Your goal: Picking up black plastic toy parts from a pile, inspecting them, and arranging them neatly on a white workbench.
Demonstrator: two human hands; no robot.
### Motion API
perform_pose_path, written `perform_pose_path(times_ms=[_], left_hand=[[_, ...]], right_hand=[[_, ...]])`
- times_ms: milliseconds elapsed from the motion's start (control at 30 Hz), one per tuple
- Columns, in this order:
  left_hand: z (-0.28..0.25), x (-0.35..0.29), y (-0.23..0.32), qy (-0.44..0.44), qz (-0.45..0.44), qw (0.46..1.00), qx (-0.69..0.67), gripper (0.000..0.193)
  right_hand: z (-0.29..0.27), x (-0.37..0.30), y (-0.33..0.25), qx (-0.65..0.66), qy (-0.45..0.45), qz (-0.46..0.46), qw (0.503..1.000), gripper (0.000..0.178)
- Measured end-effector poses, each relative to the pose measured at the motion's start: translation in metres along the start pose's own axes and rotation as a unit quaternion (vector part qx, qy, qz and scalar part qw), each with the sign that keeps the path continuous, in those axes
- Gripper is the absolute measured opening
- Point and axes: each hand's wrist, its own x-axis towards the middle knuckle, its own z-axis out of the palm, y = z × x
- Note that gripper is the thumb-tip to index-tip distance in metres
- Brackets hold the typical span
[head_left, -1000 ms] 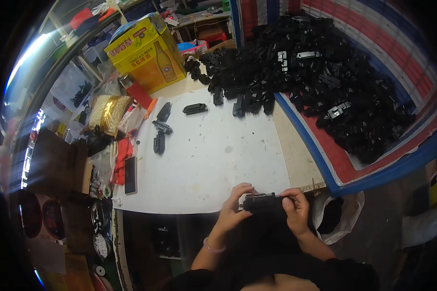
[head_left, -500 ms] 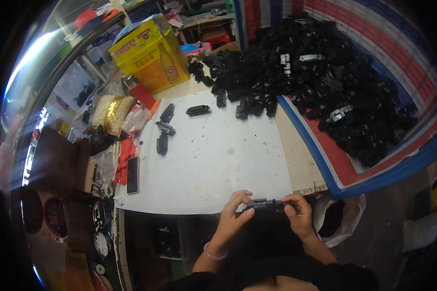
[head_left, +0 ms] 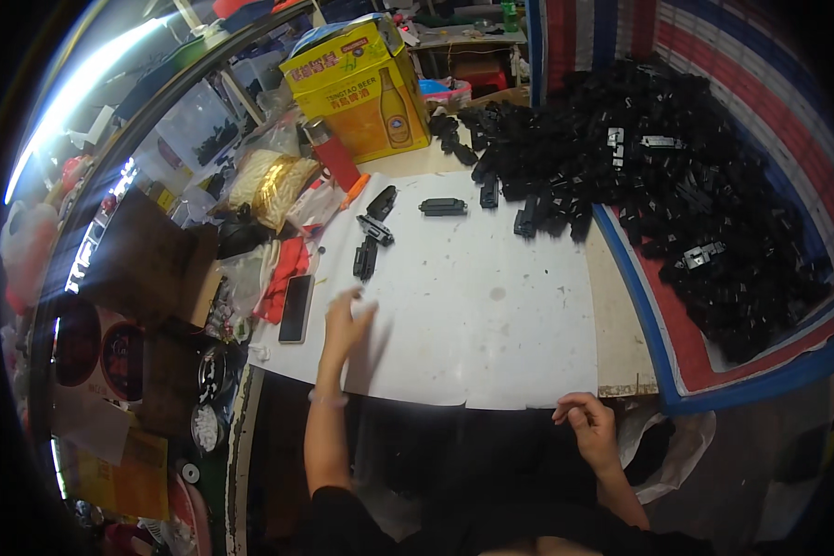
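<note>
White-topped table (head_left: 491,343), strip light (head_left: 76,91) (glaring).

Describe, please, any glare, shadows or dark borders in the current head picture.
Head view: strong glare along the light strip at upper left; head view: a soft shadow beside the left hand on the white sheet; head view: corners fall to black.

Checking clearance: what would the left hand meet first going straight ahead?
The left hand would likely meet the nearest black part on the white sheet; the hand's height is unclear.
</note>
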Motion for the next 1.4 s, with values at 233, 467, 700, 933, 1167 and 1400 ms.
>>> perform_pose_path(times_ms=[233,467,700,933,1167,1400], left_hand=[[0.039,0.061,-0.026,0.106,-0.134,0.964,0.204,0.034],[0.017,-0.007,0.089,-0.015,0.131,0.991,0.004,0.022],[-0.036,-0.046,0.221,-0.15,0.346,0.923,-0.081,0.031],[-0.02,-0.058,0.235,-0.154,0.234,0.939,-0.199,0.048],[-0.007,-0.086,0.232,-0.197,0.081,0.908,-0.362,0.053],[-0.006,-0.094,0.224,-0.277,-0.032,0.851,-0.445,0.035]], right_hand=[[0.002,-0.012,-0.007,-0.051,-0.024,0.008,0.998,0.029],[-0.006,-0.014,0.014,0.004,0.014,0.065,0.998,0.03],[0.018,0.005,0.003,0.037,-0.005,0.05,0.998,0.033],[0.017,-0.008,-0.01,0.098,0.095,0.008,0.991,0.024],[0.015,-0.01,-0.015,0.078,0.088,0.0,0.993,0.025],[0.008,-0.013,-0.012,0.018,0.082,-0.021,0.996,0.021]])
